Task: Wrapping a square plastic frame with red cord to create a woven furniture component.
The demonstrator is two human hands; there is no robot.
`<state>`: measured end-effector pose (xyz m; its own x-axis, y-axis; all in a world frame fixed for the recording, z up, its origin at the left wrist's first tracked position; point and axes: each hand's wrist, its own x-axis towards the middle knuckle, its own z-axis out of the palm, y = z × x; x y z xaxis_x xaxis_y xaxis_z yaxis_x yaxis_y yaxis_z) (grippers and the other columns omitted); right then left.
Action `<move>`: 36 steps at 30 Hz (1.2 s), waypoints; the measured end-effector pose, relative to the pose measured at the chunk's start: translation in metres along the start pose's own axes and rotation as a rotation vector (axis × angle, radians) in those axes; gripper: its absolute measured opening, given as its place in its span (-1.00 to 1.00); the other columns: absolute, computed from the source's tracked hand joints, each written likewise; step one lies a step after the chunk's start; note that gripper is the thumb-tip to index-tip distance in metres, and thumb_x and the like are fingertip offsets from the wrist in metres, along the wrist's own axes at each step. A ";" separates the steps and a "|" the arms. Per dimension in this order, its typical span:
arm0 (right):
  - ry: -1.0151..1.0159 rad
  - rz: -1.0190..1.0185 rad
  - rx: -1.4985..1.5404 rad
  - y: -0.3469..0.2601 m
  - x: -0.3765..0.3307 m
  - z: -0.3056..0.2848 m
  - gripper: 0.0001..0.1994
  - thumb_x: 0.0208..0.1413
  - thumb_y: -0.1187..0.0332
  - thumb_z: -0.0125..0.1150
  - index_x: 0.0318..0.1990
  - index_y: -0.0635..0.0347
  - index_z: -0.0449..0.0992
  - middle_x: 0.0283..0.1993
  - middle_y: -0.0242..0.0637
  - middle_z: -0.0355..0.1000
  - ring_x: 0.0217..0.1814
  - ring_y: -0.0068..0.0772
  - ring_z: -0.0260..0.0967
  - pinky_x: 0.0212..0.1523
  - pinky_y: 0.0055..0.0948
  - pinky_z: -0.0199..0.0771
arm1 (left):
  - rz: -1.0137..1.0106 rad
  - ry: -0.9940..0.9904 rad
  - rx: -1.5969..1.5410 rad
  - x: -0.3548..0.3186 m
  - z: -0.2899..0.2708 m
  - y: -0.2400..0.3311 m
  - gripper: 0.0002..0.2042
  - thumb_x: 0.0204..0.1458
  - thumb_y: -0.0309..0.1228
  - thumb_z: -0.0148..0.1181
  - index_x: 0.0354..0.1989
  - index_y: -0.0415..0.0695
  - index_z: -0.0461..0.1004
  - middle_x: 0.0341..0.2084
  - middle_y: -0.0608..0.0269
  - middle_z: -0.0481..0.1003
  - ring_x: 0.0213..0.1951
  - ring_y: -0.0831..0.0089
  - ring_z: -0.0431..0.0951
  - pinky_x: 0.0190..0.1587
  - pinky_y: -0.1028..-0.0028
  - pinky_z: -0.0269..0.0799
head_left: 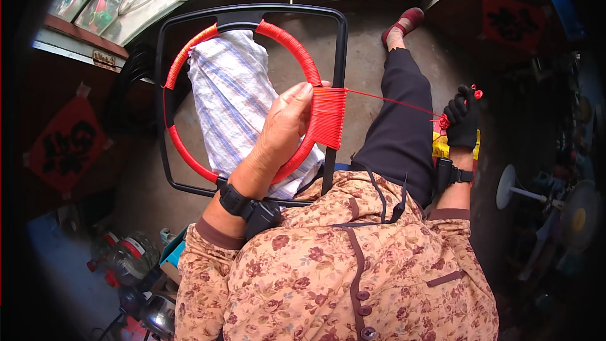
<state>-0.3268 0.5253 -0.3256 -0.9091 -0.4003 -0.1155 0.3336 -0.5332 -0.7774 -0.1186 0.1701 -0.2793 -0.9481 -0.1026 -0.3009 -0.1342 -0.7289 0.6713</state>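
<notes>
Nearest the body, the left hand is clenched over the right side of the red ring, its fingers curled round the rim just where the fresh turns of red cord are laid between ring and black frame. The ring sits inside that frame, roughly upright in front of the lap, with a striped blue-and-white cloth hanging behind it. The wrapped band is pinned under the fingertips, so the last turns are kept from slipping.

Out to the side, the right hand is gloved in black and is closed on the taut strand, which runs in a straight line from the binding across the dark trouser leg. A small red piece is pinched at the glove's fingertips; whether it is a spool or a knot cannot be told. A yellow object lies just below the glove.

For a neat binding, it is judged that the strand should be kept tight and level, each new turn being laid touching the one before, never crossing it. The holding fingers are best moved along only as the band grows. Slack in the line would likely be shown as gaps.

Farther off, a red slipper rests on the concrete floor.
</notes>
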 end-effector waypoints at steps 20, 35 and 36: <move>-0.556 -1.261 -1.714 0.045 0.006 0.234 -0.61 0.00 0.54 0.22 0.05 0.12 0.47 -0.09 -0.19 0.51 -0.11 -0.19 0.52 -0.09 -0.37 0.53 | 0.409 0.137 0.172 -0.007 0.004 0.002 -0.57 0.29 -0.14 -0.07 0.13 -0.25 0.30 -0.14 0.06 0.53 -0.11 0.42 0.56 -0.06 0.42 0.52; -0.586 0.692 -0.787 0.092 0.010 0.210 -0.63 0.21 0.38 0.17 0.16 0.23 0.43 -0.36 -0.43 0.45 -0.45 -0.64 0.32 -0.40 -0.58 0.36 | 0.383 0.235 0.270 0.002 -0.011 -0.012 -0.79 0.19 -0.51 0.14 -0.03 -0.26 0.50 -0.22 0.23 0.60 -0.26 0.53 0.58 -0.15 0.52 0.50; -0.512 0.639 -0.769 0.091 0.008 0.213 -0.62 0.20 0.37 0.18 0.16 0.24 0.42 -0.35 -0.41 0.46 -0.45 -0.64 0.32 -0.41 -0.58 0.36 | 0.363 0.221 0.225 0.002 -0.010 -0.011 -0.79 0.19 -0.52 0.14 -0.03 -0.27 0.50 -0.22 0.22 0.60 -0.27 0.52 0.59 -0.15 0.51 0.52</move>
<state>-0.2506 0.3150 -0.2659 -0.3578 -0.7891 -0.4992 0.2980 0.4102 -0.8619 -0.1159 0.1710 -0.2937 -0.8644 -0.4828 -0.1405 0.1122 -0.4576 0.8820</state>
